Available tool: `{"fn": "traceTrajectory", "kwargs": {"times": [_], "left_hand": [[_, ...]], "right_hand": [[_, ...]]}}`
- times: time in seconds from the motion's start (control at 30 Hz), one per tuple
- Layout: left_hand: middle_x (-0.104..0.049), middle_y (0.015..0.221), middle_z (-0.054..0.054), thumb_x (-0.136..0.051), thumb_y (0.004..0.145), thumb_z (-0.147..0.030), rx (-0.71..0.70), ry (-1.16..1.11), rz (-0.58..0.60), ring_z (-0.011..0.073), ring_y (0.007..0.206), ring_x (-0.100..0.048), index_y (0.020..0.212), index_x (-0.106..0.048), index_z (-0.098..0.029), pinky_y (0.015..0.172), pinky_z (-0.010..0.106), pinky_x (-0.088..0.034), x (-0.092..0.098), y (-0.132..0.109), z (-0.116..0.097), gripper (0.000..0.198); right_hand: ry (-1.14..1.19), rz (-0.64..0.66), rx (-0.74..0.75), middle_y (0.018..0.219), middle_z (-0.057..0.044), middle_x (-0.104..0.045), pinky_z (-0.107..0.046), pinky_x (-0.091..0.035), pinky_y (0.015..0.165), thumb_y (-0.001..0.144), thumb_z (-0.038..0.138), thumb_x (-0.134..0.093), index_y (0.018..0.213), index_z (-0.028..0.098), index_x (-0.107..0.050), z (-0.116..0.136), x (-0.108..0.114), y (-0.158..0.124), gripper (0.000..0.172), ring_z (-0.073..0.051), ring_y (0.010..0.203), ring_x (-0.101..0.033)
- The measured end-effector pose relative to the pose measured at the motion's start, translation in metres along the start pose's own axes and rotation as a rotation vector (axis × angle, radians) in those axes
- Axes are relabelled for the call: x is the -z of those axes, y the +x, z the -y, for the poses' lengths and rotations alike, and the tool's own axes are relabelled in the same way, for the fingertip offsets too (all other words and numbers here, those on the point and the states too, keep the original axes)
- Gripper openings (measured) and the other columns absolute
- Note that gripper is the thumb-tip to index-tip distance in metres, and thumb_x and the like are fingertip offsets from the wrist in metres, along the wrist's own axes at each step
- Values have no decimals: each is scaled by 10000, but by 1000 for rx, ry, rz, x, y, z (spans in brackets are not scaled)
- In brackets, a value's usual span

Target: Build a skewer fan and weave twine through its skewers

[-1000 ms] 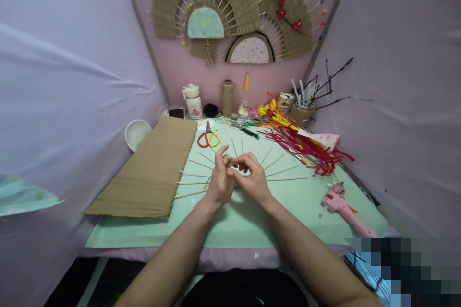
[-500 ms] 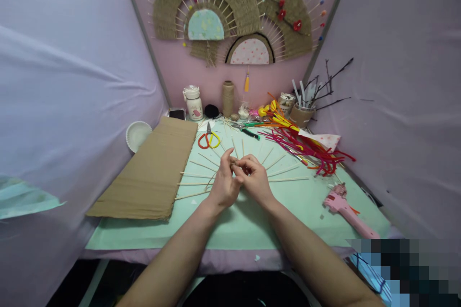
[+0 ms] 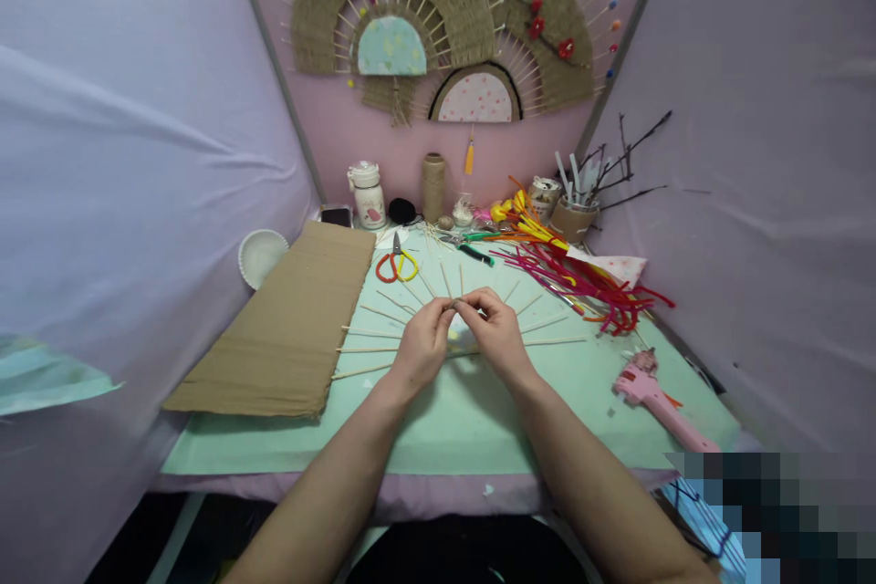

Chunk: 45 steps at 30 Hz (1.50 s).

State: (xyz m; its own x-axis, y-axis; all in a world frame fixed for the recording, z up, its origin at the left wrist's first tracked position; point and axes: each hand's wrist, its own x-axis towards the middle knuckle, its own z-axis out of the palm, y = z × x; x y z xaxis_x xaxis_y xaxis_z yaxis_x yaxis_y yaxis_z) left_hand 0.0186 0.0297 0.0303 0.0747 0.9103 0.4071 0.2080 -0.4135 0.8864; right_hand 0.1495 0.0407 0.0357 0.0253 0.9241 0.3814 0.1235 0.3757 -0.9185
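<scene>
My left hand (image 3: 422, 342) and my right hand (image 3: 494, 333) meet over the middle of the table. The thumbs and forefingers of both are pinched together on a small wad of brown twine (image 3: 455, 304), mostly covered by the fingertips. Around and beneath the hands, thin wooden sticks (image 3: 373, 350) fan out in a half circle. Part of a pale patterned centre piece (image 3: 460, 333) shows between my wrists; the hands hide the rest of it.
Cardboard (image 3: 287, 319) lies at the left, with scissors (image 3: 397, 263) beyond the sticks. Pliers (image 3: 472, 251), pipe cleaners (image 3: 602, 292) and a pink glue gun (image 3: 663, 401) lie to the right. A twine spool (image 3: 433, 187) stands at the back, below woven fans (image 3: 307, 27) on the wall.
My hands have drawn slightly apart at the wrists, and the raised left fingers have come down into a pinch. More of the patterned centre piece shows between them.
</scene>
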Motion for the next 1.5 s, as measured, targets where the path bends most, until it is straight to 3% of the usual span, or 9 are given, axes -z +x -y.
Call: {"fn": "traceTrajectory", "kwargs": {"times": [0.13,0.33,0.57,0.77,1.03,1.3,1.5], "left_hand": [[-649,836,46,-494,887,-286,-41,117,28,199,792,-558,900,-646,-219,733,292,-392,-1,0,4,166],[-594,743,32,-455,904,-264,-88,189,35,184,718,-517,791,-613,-221,674,281,-362,0,0,5,199],[-592,725,13,-499,890,-286,-26,40,-9,172,696,-500,781,-615,-220,681,267,-341,3,0,-1,172],[-623,800,32,-443,917,-279,-67,84,47,174,749,-535,851,-619,-213,703,276,-369,2,-2,-2,200],[-603,847,38,-341,956,-308,-79,235,109,165,792,-534,917,-552,-187,714,279,-391,1,-2,0,246],[-494,674,-15,-324,961,-344,-45,213,112,129,639,-462,752,-470,-199,623,261,-351,1,-3,-1,293],[-483,661,-23,-341,955,-335,-33,184,120,119,629,-451,721,-463,-196,617,251,-344,1,-3,-2,299]], "right_hand": [[72,36,-43,729,-5,-555,-268,-416,617,773,326,-627,689,193,-632,-4,0,2,158,-146,704,-521],[315,129,-270,629,37,-535,-238,-370,529,737,374,-660,743,191,-623,-7,0,3,187,-92,529,-419],[300,193,-160,801,1,-605,-250,-430,614,733,323,-686,1041,227,-682,2,7,2,323,-111,666,-509],[254,159,-119,830,-11,-640,-268,-442,625,748,296,-671,935,245,-736,-1,9,3,204,-122,679,-537],[254,166,-135,839,-18,-658,-256,-429,624,743,312,-688,903,240,-749,-6,9,4,186,-132,723,-551],[271,154,-103,871,-37,-659,-299,-448,708,736,308,-694,880,249,-770,-5,8,4,173,-161,800,-576],[274,140,-125,834,-27,-639,-277,-431,656,733,285,-698,860,246,-775,-4,7,3,153,-136,732,-543]]}}
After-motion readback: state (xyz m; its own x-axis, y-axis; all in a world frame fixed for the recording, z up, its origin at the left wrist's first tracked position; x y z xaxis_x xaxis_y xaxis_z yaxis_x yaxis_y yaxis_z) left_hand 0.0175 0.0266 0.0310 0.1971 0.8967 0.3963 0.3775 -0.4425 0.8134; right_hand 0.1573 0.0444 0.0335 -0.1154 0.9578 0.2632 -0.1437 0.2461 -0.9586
